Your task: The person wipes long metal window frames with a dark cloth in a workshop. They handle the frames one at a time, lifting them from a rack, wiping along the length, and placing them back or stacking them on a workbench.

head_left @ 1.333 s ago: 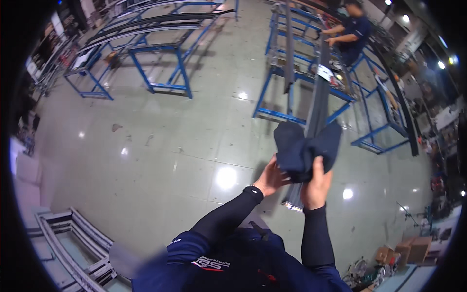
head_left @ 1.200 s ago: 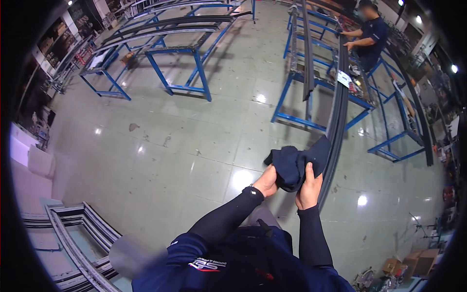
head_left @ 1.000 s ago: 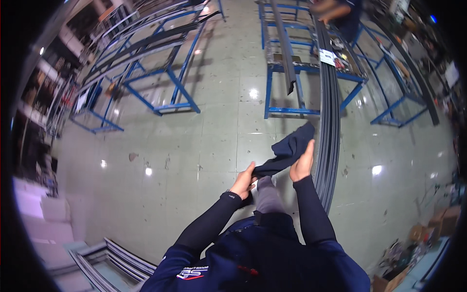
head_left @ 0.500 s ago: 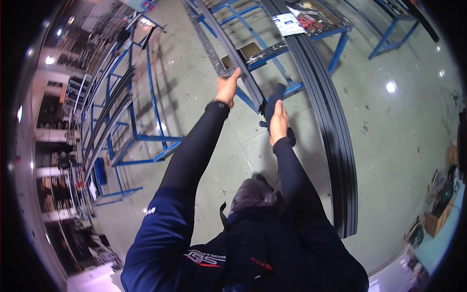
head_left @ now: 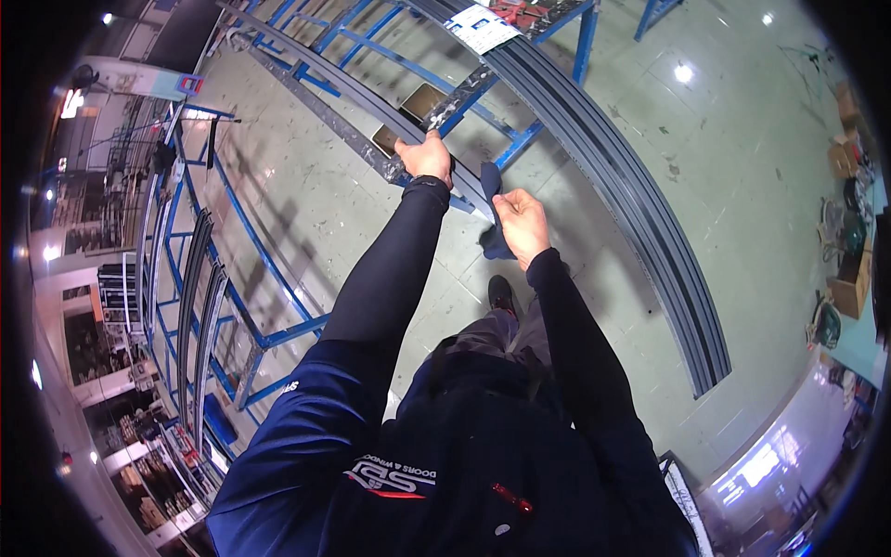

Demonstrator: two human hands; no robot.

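My left hand (head_left: 428, 160) is closed around a long grey metal profile (head_left: 348, 85) near its close end. The profile runs away to the upper left over a blue frame stand. At that same end my right hand (head_left: 522, 223) pinches a dark navy cloth (head_left: 496, 243), which hangs against the profile's tip. Part of the cloth is hidden behind the fingers. Right of my hands, a bundle of long dark grey profiles (head_left: 603, 153) lies across the stand and juts toward me. A white printed sheet (head_left: 480, 29) rests on the bundle.
The blue stand (head_left: 520, 144) has paint-spotted crossbars and carries red items (head_left: 520, 13) at its far side. To the left, a blue rack (head_left: 278, 334) holds several long strips. Cardboard boxes (head_left: 849, 283) sit at the right edge. Pale tiled floor (head_left: 445, 269) lies below.
The view has turned, so the stand and profiles sit further left. My right hand has moved closer to my left, and its grip on the cloth has changed to a pinch at the profile's end.
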